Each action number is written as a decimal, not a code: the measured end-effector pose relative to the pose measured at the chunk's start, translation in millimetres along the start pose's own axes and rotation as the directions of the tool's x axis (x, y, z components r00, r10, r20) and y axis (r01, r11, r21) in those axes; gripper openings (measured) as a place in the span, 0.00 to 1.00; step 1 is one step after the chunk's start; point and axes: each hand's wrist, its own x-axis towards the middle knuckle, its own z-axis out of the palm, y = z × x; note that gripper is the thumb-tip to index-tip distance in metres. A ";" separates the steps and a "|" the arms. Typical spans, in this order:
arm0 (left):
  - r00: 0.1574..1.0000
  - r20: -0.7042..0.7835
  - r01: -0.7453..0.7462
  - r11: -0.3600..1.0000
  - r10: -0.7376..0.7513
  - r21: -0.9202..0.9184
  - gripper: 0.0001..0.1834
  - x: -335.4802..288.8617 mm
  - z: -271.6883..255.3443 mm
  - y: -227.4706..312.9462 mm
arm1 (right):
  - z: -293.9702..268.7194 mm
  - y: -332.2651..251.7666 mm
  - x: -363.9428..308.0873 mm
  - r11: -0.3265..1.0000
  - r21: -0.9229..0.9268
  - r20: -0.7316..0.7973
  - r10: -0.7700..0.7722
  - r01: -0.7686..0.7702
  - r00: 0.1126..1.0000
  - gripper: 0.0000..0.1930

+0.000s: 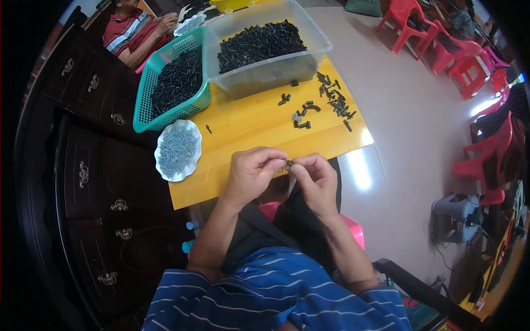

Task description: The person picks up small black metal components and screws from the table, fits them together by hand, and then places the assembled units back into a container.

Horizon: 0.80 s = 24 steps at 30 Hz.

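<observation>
My left hand (255, 171) and my right hand (314, 179) meet just off the near edge of the yellow table (232, 121). Both are closed in a pinch on one small dark part (287, 163), mostly covered by the fingertips. Beyond my hands lie several loose short black cylindrical parts (305, 124). More black parts (338, 102) are heaped along the table's right edge. A white scalloped dish (160, 157) of small silvery metal pieces (178, 149) stands at the left, and a lone dark part (208, 129) lies beside it.
Across the table's back stand a green perforated basket (144, 105) and a clear plastic bin (248, 81), both full of black parts. Dark wooden drawers (88, 149) line the left. A person (132, 33) sits at the far left. Pink-red chairs (406, 25) stand at the right.
</observation>
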 end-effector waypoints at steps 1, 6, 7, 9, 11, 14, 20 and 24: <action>1.000 -0.001 -0.001 1.000 0.001 0.002 0.07 -0.2 -0.6 0.3 | 0.6 0.2 -0.7 0.989 -0.122 -0.015 -0.090 0.087 0.996 0.05; 0.997 0.074 -0.011 0.999 0.008 0.044 0.06 3.6 -6.1 9.1 | 1.1 -4.3 -2.2 0.925 -0.308 0.005 -0.231 0.222 0.973 0.05; 0.997 0.074 -0.012 0.999 0.008 0.045 0.06 6.2 -9.8 12.8 | 1.5 -4.2 -2.9 0.962 -0.227 -0.012 -0.156 0.149 0.988 0.05; 0.974 0.203 -0.129 0.984 0.103 0.123 0.06 11.7 -18.8 19.7 | -1.0 -6.8 -0.8 0.995 -0.077 0.027 -0.064 0.066 0.998 0.05; 0.965 0.237 -0.155 0.970 0.109 0.187 0.06 13.8 -25.3 24.8 | -0.5 -7.4 0.4 0.997 0.076 0.083 0.019 -0.026 0.996 0.05; 0.943 0.303 -0.236 0.920 0.139 0.313 0.04 18.1 -28.9 31.4 | 1.1 -5.1 0.1 0.992 0.122 0.111 0.031 -0.044 0.993 0.05; 0.911 0.368 -0.328 0.865 0.184 0.380 0.06 21.2 -28.9 22.4 | 1.0 -6.3 1.5 0.993 0.102 0.116 0.043 -0.055 0.992 0.06; 0.901 0.381 -0.341 0.879 0.206 0.333 0.06 21.2 -27.7 20.4 | -7.2 -9.8 3.8 0.929 0.182 0.261 0.269 -0.321 0.927 0.14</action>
